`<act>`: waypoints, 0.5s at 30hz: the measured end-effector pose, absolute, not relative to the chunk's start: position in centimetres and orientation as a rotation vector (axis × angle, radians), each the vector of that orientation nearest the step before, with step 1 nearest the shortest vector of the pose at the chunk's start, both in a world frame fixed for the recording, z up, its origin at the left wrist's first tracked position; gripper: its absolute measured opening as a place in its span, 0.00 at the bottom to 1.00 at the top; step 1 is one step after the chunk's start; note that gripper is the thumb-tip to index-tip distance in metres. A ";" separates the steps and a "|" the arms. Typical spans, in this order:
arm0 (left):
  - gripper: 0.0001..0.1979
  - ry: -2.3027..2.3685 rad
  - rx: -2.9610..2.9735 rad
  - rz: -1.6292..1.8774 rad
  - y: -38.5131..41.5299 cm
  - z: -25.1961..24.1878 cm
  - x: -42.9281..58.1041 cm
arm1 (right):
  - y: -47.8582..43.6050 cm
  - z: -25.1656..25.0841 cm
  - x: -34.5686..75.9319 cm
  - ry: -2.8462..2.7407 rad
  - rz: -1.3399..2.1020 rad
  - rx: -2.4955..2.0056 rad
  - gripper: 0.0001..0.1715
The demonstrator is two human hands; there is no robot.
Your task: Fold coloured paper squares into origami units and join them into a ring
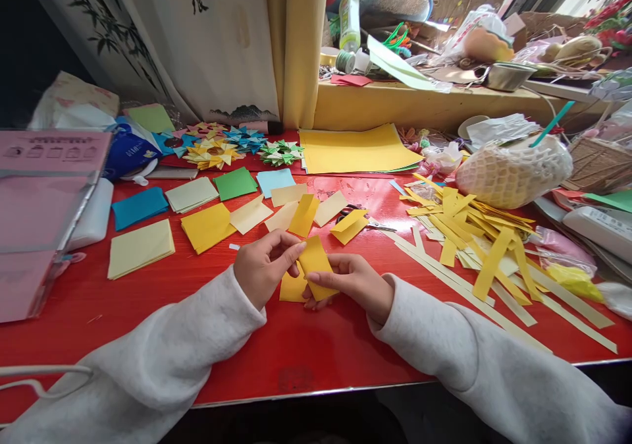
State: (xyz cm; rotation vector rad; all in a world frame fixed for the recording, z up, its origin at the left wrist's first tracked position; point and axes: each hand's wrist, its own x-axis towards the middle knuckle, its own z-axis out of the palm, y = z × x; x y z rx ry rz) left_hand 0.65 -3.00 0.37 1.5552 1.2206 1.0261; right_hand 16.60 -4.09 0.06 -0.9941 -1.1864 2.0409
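Observation:
Between my hands, above the red table (340, 358), is a folded yellow piece of paper (316, 259). My left hand (266, 266) pinches its upper left edge between thumb and fingers. My right hand (353, 282) grips its lower right side, thumb on top and fingers behind. Another yellow paper (293, 287) lies on the table, partly hidden by the held one and my left hand. Just beyond my hands are folded yellow papers (303, 215) and cream papers (251, 215). Scissors (378, 225) lie partly under a folded yellow piece (349, 226).
Stacks of blue (140, 208), green (236, 184) and yellow (207, 225) paper lie at left. Folded paper stars (212, 153) and large yellow sheets (353, 149) are at the back. Yellow paper strips (464, 226) heap at right beside a net-wrapped coconut (513, 170). A pink folder (44, 213) stands far left.

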 end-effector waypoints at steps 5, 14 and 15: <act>0.08 1.193 1.562 1.018 -3.0 0.4 0.7 | -4.2 0.1 16.6 -1.112 2.048 -1.005 0.16; 0.08 1.181 1.565 1.022 -3.1 0.4 0.7 | -4.2 0.1 16.5 -1.114 2.026 -1.001 0.19; 0.08 1.180 1.566 1.022 -3.1 0.4 0.7 | -4.2 0.1 16.5 -1.117 2.022 -1.008 0.19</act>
